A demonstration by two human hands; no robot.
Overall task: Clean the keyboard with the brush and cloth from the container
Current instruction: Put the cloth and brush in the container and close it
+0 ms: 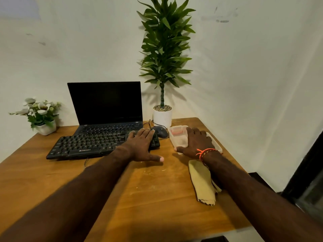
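Keyboard (97,144), black plastic and corded, lies on the brown wooden table (148,198) just in front of an open black laptop (106,109) with a dark screen. The left hand (141,145) rests flat on the keyboard's right end, fingers straight and spread over the keys, thumb stretched out onto the table, gripping nothing. The right hand (195,142) lies palm down on top of a clear rectangular plastic container (178,137) sitting to the right of the keyboard; fingers mostly straight across it, thumb by its near left corner, not visibly curled round it. Something pinkish-red shows inside the container, too blurred to identify. A folded pale yellow cloth (202,182) lies on the table near the right forearm, partly under it. An orange thread bracelet (206,152) circles the right wrist. A dark computer mouse (160,131) sits between keyboard and container. A tall green plant in a white pot (162,116) stands behind them; a small white pot of white flowers (41,116) sits at the table's far left.
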